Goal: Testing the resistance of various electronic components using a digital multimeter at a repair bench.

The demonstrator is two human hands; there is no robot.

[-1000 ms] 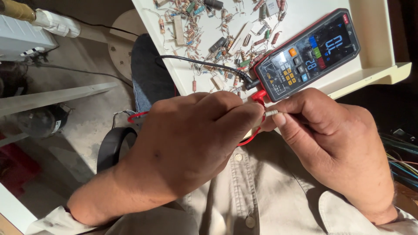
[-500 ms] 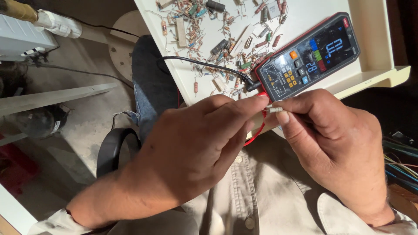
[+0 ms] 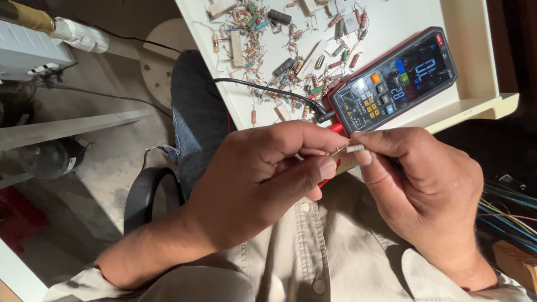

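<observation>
My right hand (image 3: 425, 190) pinches a small pale resistor (image 3: 354, 148) between thumb and forefinger, just below the multimeter. My left hand (image 3: 268, 179) is closed around a red test probe; its metal tip (image 3: 337, 150) touches the resistor's lead. A black and red multimeter (image 3: 391, 81) with a lit screen lies on a white tray (image 3: 475, 61) resting on my lap. A black lead (image 3: 263, 89) and a red plug (image 3: 335, 127) run into the meter's lower end.
Several loose resistors and capacitors (image 3: 279, 45) are scattered over the tray. A bundle of coloured wires (image 3: 509, 215) lies at the right. A white power strip (image 3: 78, 36) and a dark round object (image 3: 53, 156) are on the floor at left.
The view has shifted slightly, and the meter's reading has changed. My hands have held the probe and the resistor together, with only small finger shifts.
</observation>
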